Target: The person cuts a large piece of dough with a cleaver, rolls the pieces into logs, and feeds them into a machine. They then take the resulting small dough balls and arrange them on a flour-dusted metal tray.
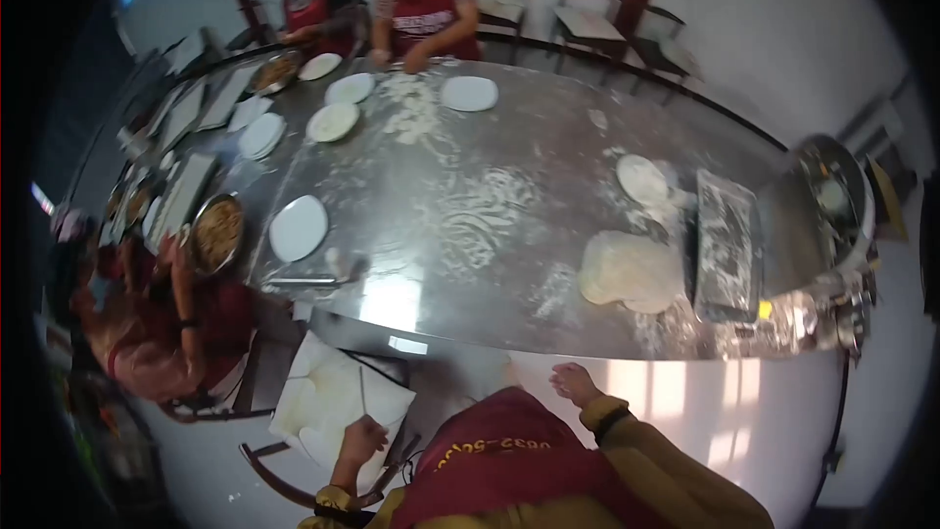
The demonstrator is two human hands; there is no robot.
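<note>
My left hand is low in the view, in front of a chair with a pale cover. Its fingers are closed round a thin stick that points upward; what the stick is cannot be made out. Off the near table edge, my right hand has its fingers apart and holds nothing. Above it on the metal table lies a large lump of dough, with a floured tray to its right. White flour is heaped on a plate behind the dough.
Two people in red aprons are at the far side; another person sits at the left beside a bowl of filling. White plates, a rolling pin or rod and a large metal pot also stand around the table.
</note>
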